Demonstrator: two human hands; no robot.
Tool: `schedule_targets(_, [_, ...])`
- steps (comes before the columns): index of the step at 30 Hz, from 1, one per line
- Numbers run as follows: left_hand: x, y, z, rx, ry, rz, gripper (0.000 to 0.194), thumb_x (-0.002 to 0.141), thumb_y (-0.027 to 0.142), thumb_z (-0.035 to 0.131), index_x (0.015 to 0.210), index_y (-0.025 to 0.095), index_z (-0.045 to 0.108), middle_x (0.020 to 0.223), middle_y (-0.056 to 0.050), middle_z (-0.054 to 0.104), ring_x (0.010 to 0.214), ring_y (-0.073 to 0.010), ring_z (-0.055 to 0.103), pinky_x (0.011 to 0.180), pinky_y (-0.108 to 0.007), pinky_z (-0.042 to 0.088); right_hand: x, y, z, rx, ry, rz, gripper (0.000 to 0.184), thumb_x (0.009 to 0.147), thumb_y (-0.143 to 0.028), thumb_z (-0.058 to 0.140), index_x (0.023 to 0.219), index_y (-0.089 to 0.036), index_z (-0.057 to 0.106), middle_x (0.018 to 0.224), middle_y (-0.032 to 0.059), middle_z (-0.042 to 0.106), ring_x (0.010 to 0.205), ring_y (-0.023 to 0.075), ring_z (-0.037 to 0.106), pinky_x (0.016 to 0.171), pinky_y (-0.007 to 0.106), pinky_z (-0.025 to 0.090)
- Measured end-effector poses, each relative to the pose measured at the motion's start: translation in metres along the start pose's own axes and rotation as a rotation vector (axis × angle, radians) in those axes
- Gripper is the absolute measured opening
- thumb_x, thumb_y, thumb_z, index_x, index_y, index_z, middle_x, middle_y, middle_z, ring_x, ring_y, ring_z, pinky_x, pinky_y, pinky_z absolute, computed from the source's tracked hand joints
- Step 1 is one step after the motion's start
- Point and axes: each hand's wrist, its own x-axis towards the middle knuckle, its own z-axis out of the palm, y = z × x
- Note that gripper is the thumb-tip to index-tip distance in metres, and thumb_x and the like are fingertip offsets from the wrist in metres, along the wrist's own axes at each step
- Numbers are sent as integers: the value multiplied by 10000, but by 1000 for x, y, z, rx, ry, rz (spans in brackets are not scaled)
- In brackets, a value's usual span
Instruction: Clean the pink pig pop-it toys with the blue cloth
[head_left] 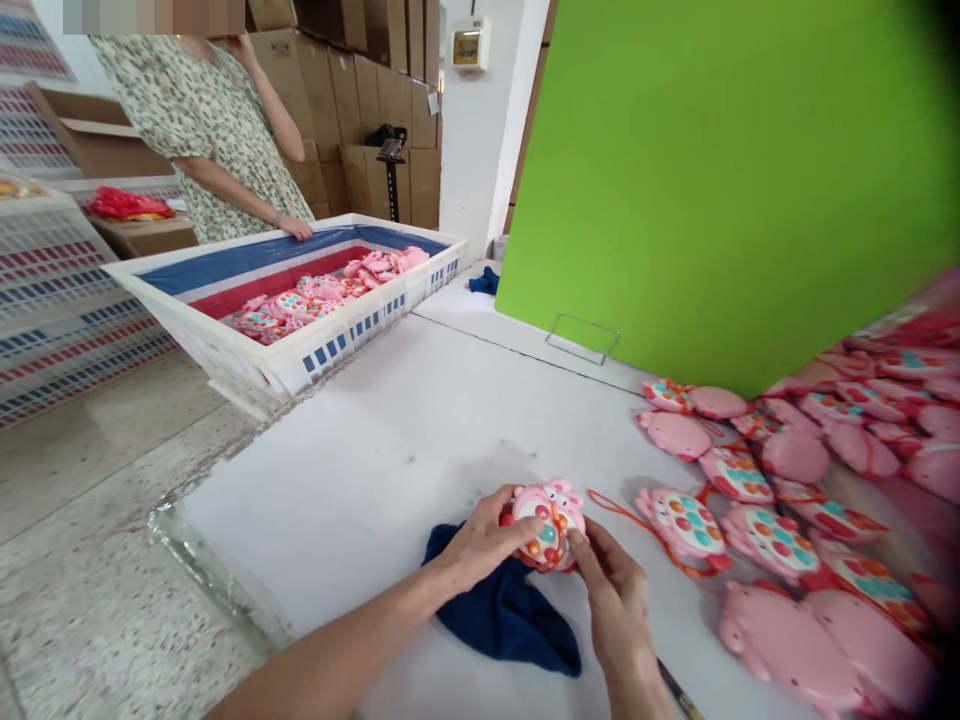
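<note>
Between my two hands is a pink animal-shaped toy (550, 525) with a white face full of coloured round buttons and an orange cord across it. My left hand (491, 540) grips its left side, thumb on the front. On the right edge, my right hand (611, 585) pinches it with thumb and fingers. Below the toy, a dark blue cloth (510, 615) lies crumpled on the white table (337, 480). A thin dark tool (679, 690), partly hidden by my right wrist, rests on the table.
Many more pink toys (690, 525) pile up on the right, some with orange cords. A green board (697, 180) stands behind, with a wire stand (583, 338) at its foot. A white basket (360, 345) of toys sits at the far left edge, where a person (225, 140) stands touching its rim.
</note>
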Motion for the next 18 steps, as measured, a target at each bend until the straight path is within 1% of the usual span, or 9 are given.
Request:
schedule_targets(2, [1, -2, -2, 45, 0, 18, 454, 645, 266, 741, 1051, 145, 576, 1001, -64, 638, 917, -200, 584, 809, -294, 459, 1, 2, 0, 31, -4, 13, 451, 705, -489, 675, 1020, -167, 669, 959, 78, 724, 915, 271, 651, 792, 349, 513])
schedule_targets(3, [1, -3, -2, 59, 14, 22, 461, 624, 230, 750, 1043, 147, 576, 995, -59, 639, 917, -198, 581, 809, -290, 458, 2, 3, 0, 46, -17, 22, 454, 710, -489, 671, 1029, -166, 665, 971, 79, 722, 916, 270, 650, 796, 354, 513])
schedule_targets(5, [2, -5, -2, 62, 48, 14, 425, 632, 215, 734, 1020, 142, 575, 951, -51, 639, 874, -188, 585, 773, -285, 467, 3, 6, 0, 67, -43, 43, 456, 726, -487, 661, 1051, -168, 657, 996, 79, 716, 912, 263, 652, 801, 355, 514])
schedule_targets(7, [2, -6, -1, 43, 65, -5, 404, 637, 223, 726, 1001, 134, 575, 910, -48, 636, 824, -177, 588, 732, -278, 473, 4, 8, -1, 85, -54, 63, 461, 742, -487, 647, 1078, -172, 647, 1023, 79, 709, 915, 259, 652, 788, 347, 521])
schedule_targets(10, [2, -4, 0, -25, 69, -41, 436, 610, 244, 747, 992, 125, 573, 864, -44, 631, 779, -168, 590, 693, -270, 476, 4, 10, -2, 106, -57, 77, 482, 754, -502, 629, 1107, -174, 641, 1054, 81, 702, 923, 261, 652, 748, 333, 536])
schedule_targets(13, [1, 1, 1, -42, 81, -51, 434, 641, 315, 733, 998, 134, 564, 852, -44, 624, 770, -169, 592, 652, -261, 473, 3, 8, -2, 81, -59, 68, 499, 745, -516, 630, 1116, -183, 647, 1084, 79, 695, 970, 269, 640, 773, 337, 535])
schedule_targets(16, [0, 5, 2, -40, 116, -55, 353, 697, 397, 679, 904, 137, 560, 761, -19, 599, 685, -140, 570, 591, -236, 444, 1, 4, 0, 45, -47, 34, 492, 732, -518, 640, 1094, -186, 665, 1098, 82, 690, 1042, 283, 611, 830, 356, 521])
schedule_targets(18, [0, 6, 3, -73, 137, -57, 344, 694, 420, 672, 846, 138, 548, 715, -5, 581, 645, -126, 552, 578, -231, 430, -2, 0, 2, 74, -49, 33, 487, 747, -522, 622, 1094, -182, 663, 1090, 90, 692, 1036, 285, 614, 814, 364, 529])
